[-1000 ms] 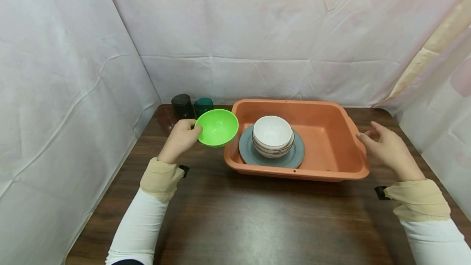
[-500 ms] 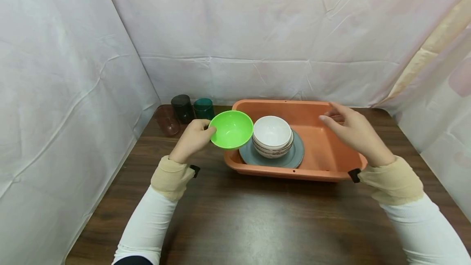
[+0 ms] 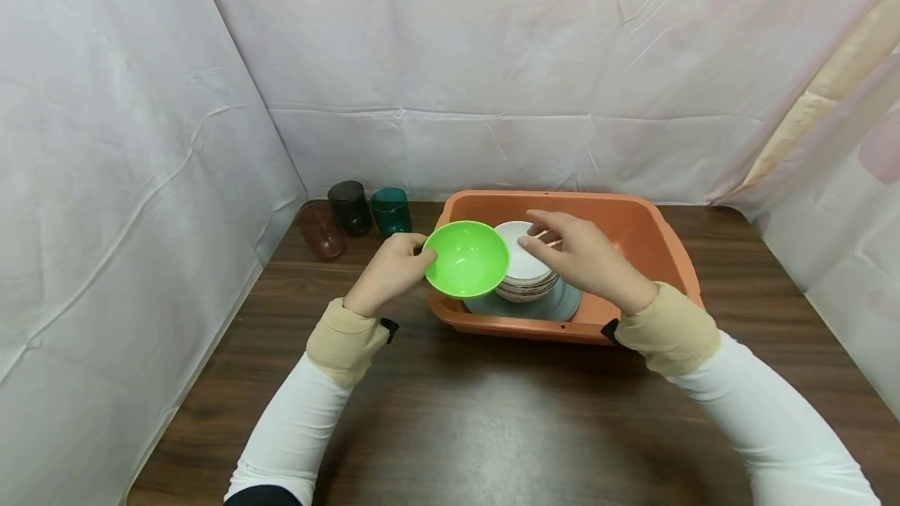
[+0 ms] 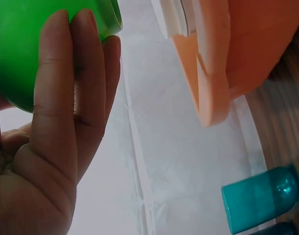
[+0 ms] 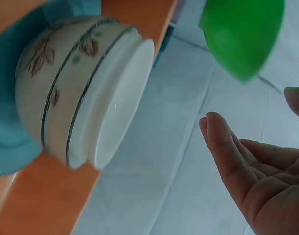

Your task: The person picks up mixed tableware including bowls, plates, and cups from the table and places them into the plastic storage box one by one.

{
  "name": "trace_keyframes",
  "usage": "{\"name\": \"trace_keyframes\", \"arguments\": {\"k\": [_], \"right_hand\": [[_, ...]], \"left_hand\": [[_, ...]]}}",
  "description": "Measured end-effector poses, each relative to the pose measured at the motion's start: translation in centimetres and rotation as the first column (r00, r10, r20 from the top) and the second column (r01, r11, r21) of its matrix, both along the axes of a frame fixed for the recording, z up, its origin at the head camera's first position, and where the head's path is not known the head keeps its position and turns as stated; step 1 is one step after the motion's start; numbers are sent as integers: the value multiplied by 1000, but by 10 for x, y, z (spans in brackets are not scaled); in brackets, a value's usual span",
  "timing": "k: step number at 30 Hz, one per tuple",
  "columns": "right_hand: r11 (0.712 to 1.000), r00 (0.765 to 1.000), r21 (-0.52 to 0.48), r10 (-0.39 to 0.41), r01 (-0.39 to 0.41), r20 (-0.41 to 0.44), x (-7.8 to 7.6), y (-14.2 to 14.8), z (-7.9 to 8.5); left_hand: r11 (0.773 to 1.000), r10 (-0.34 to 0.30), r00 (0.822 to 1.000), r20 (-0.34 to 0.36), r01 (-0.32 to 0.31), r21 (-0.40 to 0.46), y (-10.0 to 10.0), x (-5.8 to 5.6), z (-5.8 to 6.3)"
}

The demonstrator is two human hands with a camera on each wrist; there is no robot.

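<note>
A bright green bowl [image 3: 467, 259] is held in the air by my left hand [image 3: 391, 270], thumb over the rim and fingers beneath, as the left wrist view shows. It hangs above the left edge of an orange basin [image 3: 654, 248]. Inside the basin, a stack of white bowls [image 3: 523, 287], patterned with leaves in the right wrist view, stands on a grey-blue plate [image 3: 562, 303]. My right hand [image 3: 587, 260] hovers over that stack, fingers extended and apart from the thumb. In the right wrist view a gap separates it from the green bowl [image 5: 242, 36].
Left of the basin stand three tumblers: a reddish one [image 3: 320, 231], a black one [image 3: 350, 208] and a teal one [image 3: 391, 212]. Everything rests on a dark wooden table [image 3: 464, 412], with white cloth [image 3: 492, 61] hanging behind and at both sides.
My left hand has carried the green bowl rightward to the basin's left side. My right hand has moved left from beside the basin's right rim to over the bowl stack.
</note>
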State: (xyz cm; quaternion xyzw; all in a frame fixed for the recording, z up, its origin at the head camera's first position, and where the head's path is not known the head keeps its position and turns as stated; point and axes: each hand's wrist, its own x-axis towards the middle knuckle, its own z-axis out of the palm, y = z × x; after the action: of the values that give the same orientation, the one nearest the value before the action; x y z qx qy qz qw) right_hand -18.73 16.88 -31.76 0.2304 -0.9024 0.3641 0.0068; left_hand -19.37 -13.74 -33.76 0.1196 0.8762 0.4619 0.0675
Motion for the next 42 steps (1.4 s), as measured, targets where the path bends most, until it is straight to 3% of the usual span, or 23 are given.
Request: {"name": "trace_keyframes", "arguments": {"k": [8, 14, 31, 39, 42], "right_hand": [[996, 996, 27, 83, -84, 28, -6, -25, -8], [995, 994, 20, 99, -100, 43, -10, -30, -9], [999, 998, -30, 28, -26, 65, -12, -27, -11], [1000, 997, -10, -25, 26, 79, -17, -14, -8], [999, 996, 0, -52, 52, 73, -21, -6, -6]], "left_hand": [[999, -38, 999, 4, 38, 23, 10, 6, 0], [999, -50, 999, -11, 51, 18, 13, 9, -1], [997, -59, 997, -43, 62, 47, 21, 8, -3], [992, -37, 999, 19, 34, 117, 12, 7, -4], [994, -7, 1000, -9, 8, 112, 8, 5, -6]]}}
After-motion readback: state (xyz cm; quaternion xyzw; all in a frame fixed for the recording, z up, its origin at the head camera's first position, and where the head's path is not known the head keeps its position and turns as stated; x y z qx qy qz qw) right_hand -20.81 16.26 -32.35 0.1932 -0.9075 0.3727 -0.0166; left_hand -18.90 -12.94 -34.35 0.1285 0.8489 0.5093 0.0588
